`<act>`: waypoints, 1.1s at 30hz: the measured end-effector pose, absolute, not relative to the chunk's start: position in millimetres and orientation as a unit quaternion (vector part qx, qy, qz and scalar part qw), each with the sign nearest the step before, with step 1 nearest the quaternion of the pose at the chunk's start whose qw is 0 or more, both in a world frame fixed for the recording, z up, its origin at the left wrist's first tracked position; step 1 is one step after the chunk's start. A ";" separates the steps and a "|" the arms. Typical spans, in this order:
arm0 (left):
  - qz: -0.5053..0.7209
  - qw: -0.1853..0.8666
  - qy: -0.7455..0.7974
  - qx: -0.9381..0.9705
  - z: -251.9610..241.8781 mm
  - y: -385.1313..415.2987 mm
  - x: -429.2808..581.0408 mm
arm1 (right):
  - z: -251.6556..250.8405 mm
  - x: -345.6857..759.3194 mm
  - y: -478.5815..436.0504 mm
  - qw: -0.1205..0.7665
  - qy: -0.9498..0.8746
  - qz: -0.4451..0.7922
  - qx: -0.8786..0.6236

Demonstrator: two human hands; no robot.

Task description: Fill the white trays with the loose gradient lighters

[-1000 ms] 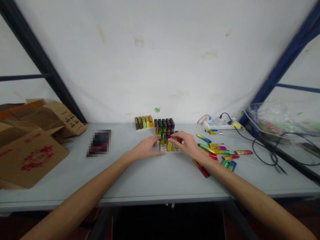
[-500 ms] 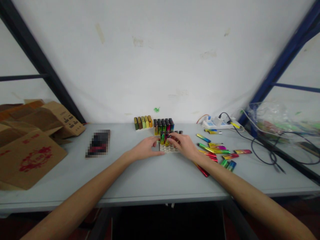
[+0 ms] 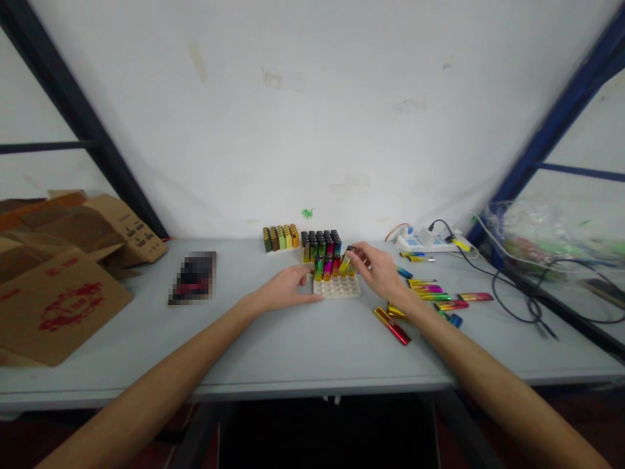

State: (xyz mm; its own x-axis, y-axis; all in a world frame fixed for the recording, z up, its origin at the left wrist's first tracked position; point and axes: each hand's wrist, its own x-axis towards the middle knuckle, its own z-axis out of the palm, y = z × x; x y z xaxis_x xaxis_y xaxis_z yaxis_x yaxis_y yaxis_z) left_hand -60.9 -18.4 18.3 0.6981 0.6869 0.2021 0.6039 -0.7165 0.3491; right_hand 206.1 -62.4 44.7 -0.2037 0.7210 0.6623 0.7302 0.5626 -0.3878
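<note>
My right hand (image 3: pixel 378 268) pinches a yellow lighter (image 3: pixel 345 264) with a black top. It tilts over the right end of a row of upright lighters in a white tray with round holes (image 3: pixel 336 288). The row holds a green one (image 3: pixel 318 268) and a pink one (image 3: pixel 327 268), among others. The tray's front rows of holes are bare. At the tray's left edge rests my left hand (image 3: pixel 284 288), thumb and fingers apart, thumb tip by the front left corner. Whether its fingers press on the tray is hard to see.
Behind stand a full block of black-topped lighters (image 3: pixel 321 242) and a yellow-green set (image 3: pixel 280 237). Loose shiny lighters (image 3: pixel 392 326) lie on the right, near a power strip (image 3: pixel 424 241) and black cable (image 3: pixel 517 280). A cardboard box (image 3: pixel 63 306) and blurred dark item (image 3: pixel 193 278) are left.
My right hand has moved right and slightly up from the row's left part, uncovering the tray's front holes. A tilted yellow lighter now shows in its fingers. My left hand stays put.
</note>
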 end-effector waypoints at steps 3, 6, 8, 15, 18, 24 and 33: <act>0.161 0.129 0.354 0.912 19.3 -19.4 -61.0 | 37.5 201.9 -59.8 0.369 -0.809 0.017 -0.457; 0.159 0.129 0.354 0.913 20.7 -20.2 -60.6 | 34.9 198.9 -58.1 0.318 -0.828 0.035 -0.460; 0.156 0.128 0.355 0.913 21.4 -20.3 -60.4 | 36.2 199.0 -57.5 0.288 -0.833 0.046 -0.470; 0.157 0.128 0.354 0.913 20.4 -19.5 -60.3 | 41.3 193.2 -59.5 0.222 -0.822 -0.005 -0.524; 0.155 0.128 0.358 0.912 19.8 -19.0 -60.5 | 43.5 189.0 -62.5 0.198 -0.797 -0.048 -0.569; 0.161 0.124 0.349 0.915 20.3 -18.9 -60.8 | 59.1 215.5 -58.7 0.247 -0.766 -0.099 -0.585; 0.164 0.127 0.346 0.915 18.7 -17.6 -60.6 | 40.3 314.2 -24.7 0.024 -0.716 -0.014 -0.698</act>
State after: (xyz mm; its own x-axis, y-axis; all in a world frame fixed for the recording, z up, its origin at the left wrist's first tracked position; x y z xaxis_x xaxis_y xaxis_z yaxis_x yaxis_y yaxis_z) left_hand -60.6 -17.6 18.7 0.7061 0.6757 0.2120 0.5920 -0.7275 0.3468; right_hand 314.2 -24.7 40.3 -0.0256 0.9982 0.0538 0.9996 0.0263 -0.0131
